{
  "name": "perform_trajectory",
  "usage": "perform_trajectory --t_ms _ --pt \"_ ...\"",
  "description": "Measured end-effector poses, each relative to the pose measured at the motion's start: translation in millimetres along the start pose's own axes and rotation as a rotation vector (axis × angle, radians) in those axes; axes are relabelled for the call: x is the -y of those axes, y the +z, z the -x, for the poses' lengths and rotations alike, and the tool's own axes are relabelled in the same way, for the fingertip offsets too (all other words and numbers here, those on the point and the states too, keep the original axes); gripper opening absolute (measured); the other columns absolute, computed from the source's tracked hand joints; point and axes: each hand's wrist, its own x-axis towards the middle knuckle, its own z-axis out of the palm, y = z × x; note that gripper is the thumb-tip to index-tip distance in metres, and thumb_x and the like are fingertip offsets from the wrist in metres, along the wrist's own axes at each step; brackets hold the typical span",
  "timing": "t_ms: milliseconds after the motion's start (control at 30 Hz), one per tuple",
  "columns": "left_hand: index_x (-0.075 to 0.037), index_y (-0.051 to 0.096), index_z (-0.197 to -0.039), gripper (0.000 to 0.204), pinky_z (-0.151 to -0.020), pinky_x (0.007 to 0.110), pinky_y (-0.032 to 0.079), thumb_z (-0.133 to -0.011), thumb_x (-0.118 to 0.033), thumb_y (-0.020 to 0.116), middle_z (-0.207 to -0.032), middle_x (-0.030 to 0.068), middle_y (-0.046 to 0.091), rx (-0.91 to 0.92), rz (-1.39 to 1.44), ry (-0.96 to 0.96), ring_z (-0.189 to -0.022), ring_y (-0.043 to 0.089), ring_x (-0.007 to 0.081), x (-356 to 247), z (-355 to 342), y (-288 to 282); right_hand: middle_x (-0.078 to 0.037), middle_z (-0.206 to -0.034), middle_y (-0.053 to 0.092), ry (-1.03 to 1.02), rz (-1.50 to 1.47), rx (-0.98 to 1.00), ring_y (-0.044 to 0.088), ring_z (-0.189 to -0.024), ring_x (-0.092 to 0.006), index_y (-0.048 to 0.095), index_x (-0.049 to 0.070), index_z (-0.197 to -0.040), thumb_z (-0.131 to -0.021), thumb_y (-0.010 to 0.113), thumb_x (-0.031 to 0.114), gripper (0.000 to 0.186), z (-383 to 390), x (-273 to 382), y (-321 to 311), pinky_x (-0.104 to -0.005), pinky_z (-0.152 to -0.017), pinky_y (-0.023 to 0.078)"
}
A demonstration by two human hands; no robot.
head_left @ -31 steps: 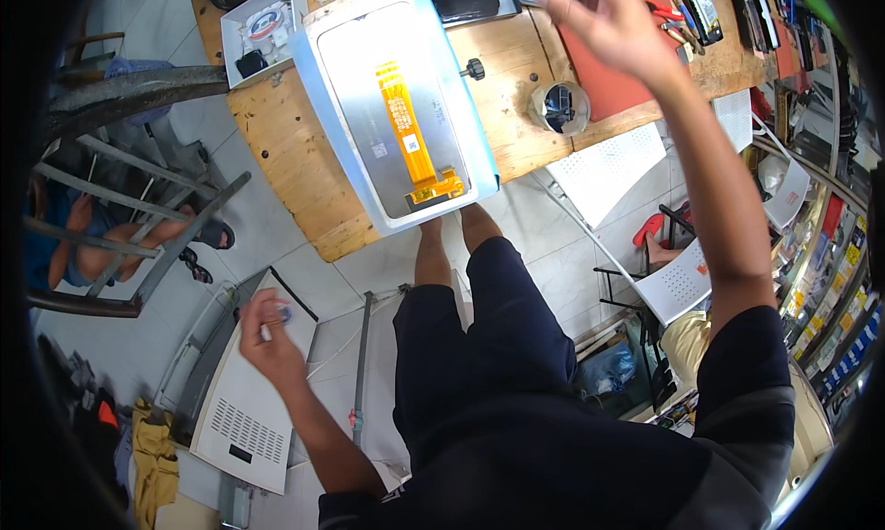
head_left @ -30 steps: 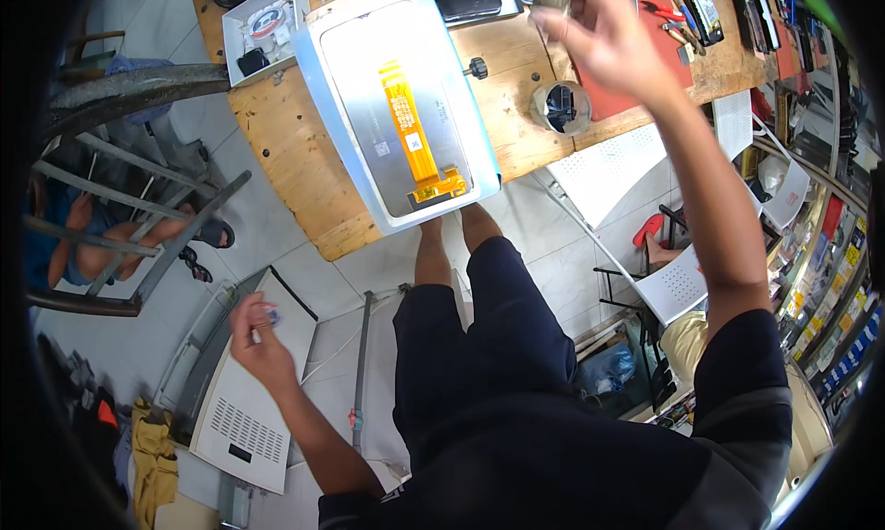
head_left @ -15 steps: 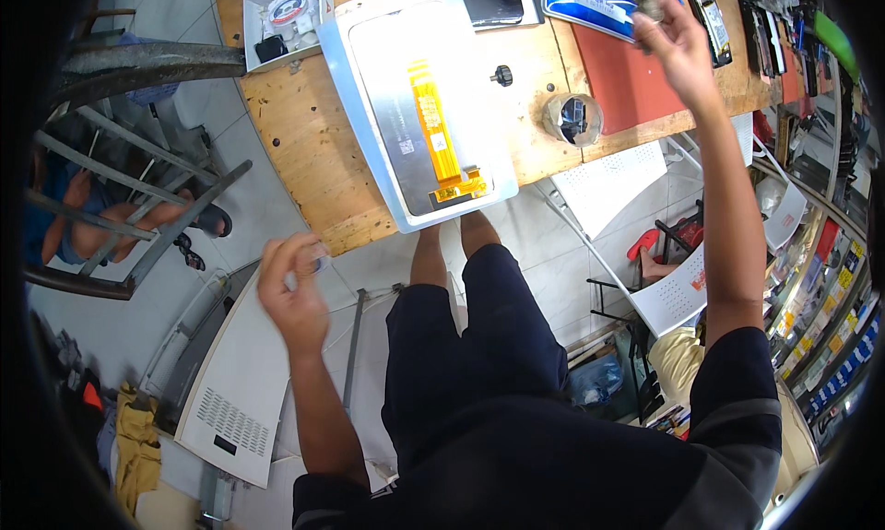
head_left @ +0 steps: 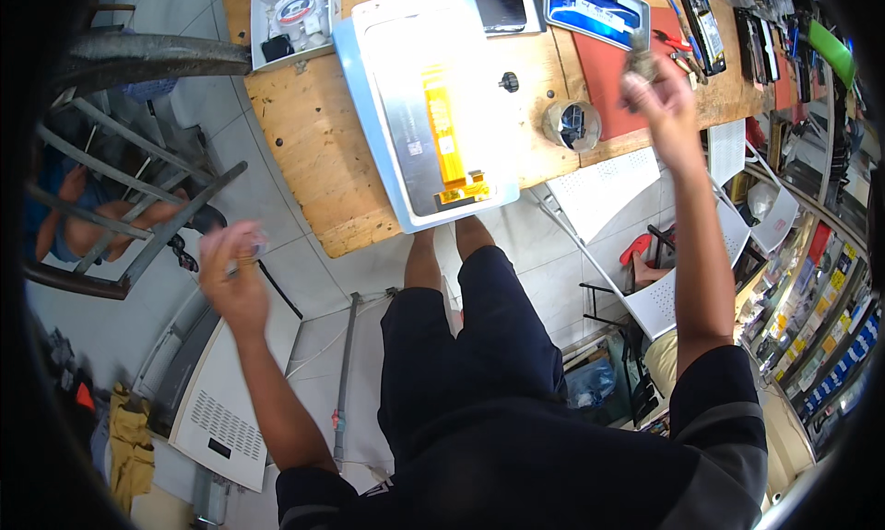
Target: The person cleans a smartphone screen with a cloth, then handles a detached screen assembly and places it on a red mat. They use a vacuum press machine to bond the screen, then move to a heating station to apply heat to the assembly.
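Observation:
My left hand (head_left: 233, 276) is raised left of the wooden table's front corner, blurred, its fingers closed on a small, pale, clear-looking piece. My right hand (head_left: 666, 106) hovers over the red mat, holding a grey-brown, lumpy object (head_left: 638, 66) too blurred to name. Between my hands lies a display panel (head_left: 410, 129) with its grey back up, on a light blue and white padded slab (head_left: 355, 97) that overhangs the table's front edge. An orange flex cable (head_left: 445, 134) runs down the panel. Right of it sit a black knob (head_left: 508, 82) and a clear round jar (head_left: 572, 126) with dark pieces inside.
A white box of small parts (head_left: 293, 21) stands at the table's (head_left: 309, 152) back left. Tablets, a blue-screened device (head_left: 595, 9), red-handled pliers (head_left: 673, 41) and an opened phone (head_left: 704, 32) line the back. White perforated chairs (head_left: 604, 194) stand right. Another person sits beyond metal bars at left.
My left hand has swung outward to the left with the small piece. My right hand has come down nearer, still holding the grey-brown object. The view has shifted slightly.

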Motion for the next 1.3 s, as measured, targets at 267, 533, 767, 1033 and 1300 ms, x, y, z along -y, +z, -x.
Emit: perform_trajectory --t_ms 267,533,767,1033,1300 --pt "-0.003 0.071 -0.112 0.021 -0.079 0.026 0.049 -0.114 -0.02 0.057 -0.098 0.001 0.063 -0.246 -0.035 -0.398 -0.09 0.058 0.0107 126 11 -47 -0.008 -0.121 0.069 -0.122 -0.261 0.38 0.068 -0.114 -0.0139 0.057 -0.002 -0.137 -0.096 0.08 0.003 0.047 66 28 99 -0.0327 -0.095 0.059" --pt "-0.006 0.062 -0.104 0.024 -0.077 0.027 0.042 -0.115 -0.022 0.048 -0.094 0.0011 0.052 0.127 0.261 -0.384 -0.082 0.047 0.011 -3 -15 25 -0.008 -0.109 0.074 -0.14 -0.115 0.054 0.071 -0.094 -0.0135 0.062 -0.004 -0.134 -0.098 0.081 0.015 0.045 -29 -5 -3 -0.0287 -0.083 0.059" --pt "-0.001 0.062 -0.097 0.018 -0.079 0.034 0.045 -0.103 -0.016 0.067 -0.093 0.0102 0.055 0.462 0.472 -0.199 -0.085 0.056 0.0231 -125 -31 56 -0.004 -0.098 0.073 -0.092 -0.021 -0.215 0.068 -0.085 -0.0102 0.065 -0.002 -0.127 -0.104 0.074 0.017 0.031 -64 -63 -106 -0.0251 -0.077 0.054" --pt "-0.002 0.066 -0.098 0.018 -0.077 0.032 0.045 -0.105 -0.019 0.069 -0.088 0.0048 0.058 0.217 0.355 -0.19 -0.083 0.056 0.0166 -52 -29 31 -0.005 -0.1 0.071 0.018 -0.074 -0.158 0.067 -0.083 -0.0116 0.063 -0.002 -0.132 -0.103 0.075 0.015 0.036 -7 -52 -36 -0.0263 -0.074 0.054" --pt "-0.011 0.072 -0.109 0.02 -0.067 0.022 0.033 -0.111 -0.029 0.064 -0.086 -0.0087 0.057 -0.275 0.394 -0.675 -0.078 0.045 0.0021 128 -43 -48 -0.006 -0.115 0.066 -0.02 -0.487 0.338 0.063 -0.101 -0.0106 0.062 -0.001 -0.137 -0.097 0.081 0.009 0.046 86 25 116 -0.0262 -0.088 0.053"
